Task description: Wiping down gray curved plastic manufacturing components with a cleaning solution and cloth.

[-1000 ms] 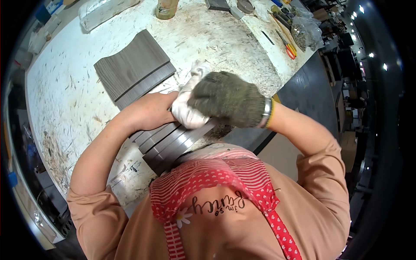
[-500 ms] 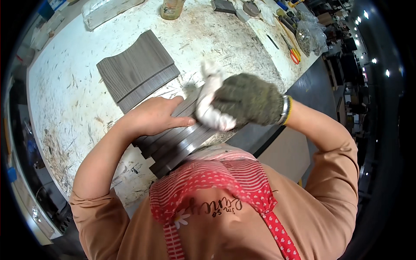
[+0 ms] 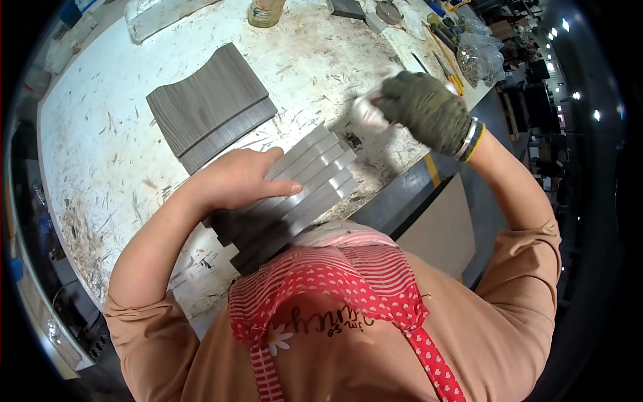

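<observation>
Two hands at work here, and they split the job. Far left, the counter [image 3: 100,147] is white, scratched and littered with chips and dust. On it lies a grey board [image 3: 207,107], flat, set well back from the edge and apart from the hands, out of the way.

Moving in: the left hand [image 3: 234,181] is bare and lies palm down, fingers spread flat, on a fanned stack of grey strips [image 3: 311,181]. No closed grip there; it presses rather than clasps, which I judge pins the stack so it cannot slide. The strips lie side by side at a slant, their near ends hanging over the counter's front edge against the person's chest.

On to the right: the right hand [image 3: 429,110], in a dark green glove with bangles at the wrist, has its grip closed around a white rag [image 3: 368,110], held up just past the far end of the strips.

Back right, tools and a clear bag [image 3: 479,60] crowd the counter's corner; a jar [image 3: 266,12] stands at the top. Beyond, a dim workshop with small ceiling lights.
</observation>
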A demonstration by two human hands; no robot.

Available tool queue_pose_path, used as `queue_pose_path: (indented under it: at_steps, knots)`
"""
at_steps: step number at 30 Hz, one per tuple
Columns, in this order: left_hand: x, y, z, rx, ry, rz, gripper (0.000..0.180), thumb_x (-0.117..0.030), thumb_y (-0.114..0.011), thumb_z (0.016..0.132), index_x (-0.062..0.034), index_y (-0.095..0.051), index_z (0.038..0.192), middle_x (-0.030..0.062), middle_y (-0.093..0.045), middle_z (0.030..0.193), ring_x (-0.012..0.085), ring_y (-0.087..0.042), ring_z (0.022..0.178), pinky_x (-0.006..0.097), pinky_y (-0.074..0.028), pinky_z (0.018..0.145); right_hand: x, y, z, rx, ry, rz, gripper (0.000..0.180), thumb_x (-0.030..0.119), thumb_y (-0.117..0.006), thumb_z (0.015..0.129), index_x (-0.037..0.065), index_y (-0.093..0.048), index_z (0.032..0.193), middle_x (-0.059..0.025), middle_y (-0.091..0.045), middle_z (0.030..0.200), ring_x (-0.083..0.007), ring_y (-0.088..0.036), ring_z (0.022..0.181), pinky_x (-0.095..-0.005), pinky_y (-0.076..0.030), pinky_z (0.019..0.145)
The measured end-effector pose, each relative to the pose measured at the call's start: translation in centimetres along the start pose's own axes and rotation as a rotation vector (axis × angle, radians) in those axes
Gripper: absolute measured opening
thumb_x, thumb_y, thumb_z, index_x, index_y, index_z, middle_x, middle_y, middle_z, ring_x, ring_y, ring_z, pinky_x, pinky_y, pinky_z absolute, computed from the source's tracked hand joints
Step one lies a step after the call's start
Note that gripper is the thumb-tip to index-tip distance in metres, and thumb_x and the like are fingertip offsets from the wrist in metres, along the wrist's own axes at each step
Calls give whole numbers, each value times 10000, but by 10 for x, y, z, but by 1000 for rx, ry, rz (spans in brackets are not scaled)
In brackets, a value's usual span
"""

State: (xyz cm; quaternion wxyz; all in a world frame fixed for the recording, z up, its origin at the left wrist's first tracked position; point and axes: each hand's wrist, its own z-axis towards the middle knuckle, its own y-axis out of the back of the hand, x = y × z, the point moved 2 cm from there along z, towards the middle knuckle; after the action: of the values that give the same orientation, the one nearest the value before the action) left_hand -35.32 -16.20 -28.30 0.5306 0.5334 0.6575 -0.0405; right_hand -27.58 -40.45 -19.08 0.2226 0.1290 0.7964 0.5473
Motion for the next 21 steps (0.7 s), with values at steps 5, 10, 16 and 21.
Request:
queue_pose_path:
  at_steps: [5, 10, 16, 21]
  knots:
    - [-7, -7, -3, 15, 35, 94, 720, -553, -552, 832, 74, -458, 1174, 290, -601, 792, 415, -597, 827, 451, -452, 744, 15, -37, -21, -259, -520, 1245, 331, 61, -669, 800, 49, -595, 1123, -99, -639, 1106, -186, -615, 1007, -331, -524, 846]
    - [-16, -7, -4, 40, 53, 123, 714, -548, -548, 835, 74, -461, 1175, 293, -600, 816, 409, -597, 855, 435, -456, 754, 61, -76, -9, -293, -586, 1365, 295, 224, -642, 855, 43, -604, 1084, -89, -677, 832, -164, -640, 723, -285, -526, 658]
    - [6, -11, -23, -25, 61, -278, 654, -549, -450, 894, 40, -522, 1167, 195, -601, 1095, 290, -576, 1035, 371, -453, 859, 84, -91, -6, -381, -640, 1371, 372, 219, -582, 875, 6, -558, 1179, -167, -633, 1049, -242, -605, 952, -330, -455, 871]
    - [34, -62, -66, -282, -15, -1099, 705, -530, -121, 975, -10, -516, 1239, 111, -515, 1298, 205, -467, 1208, 328, -334, 1049, 73, -80, -4, -433, -660, 1453, 281, 146, -595, 861, -17, -590, 1090, -109, -665, 927, -159, -611, 834, -288, -474, 763]
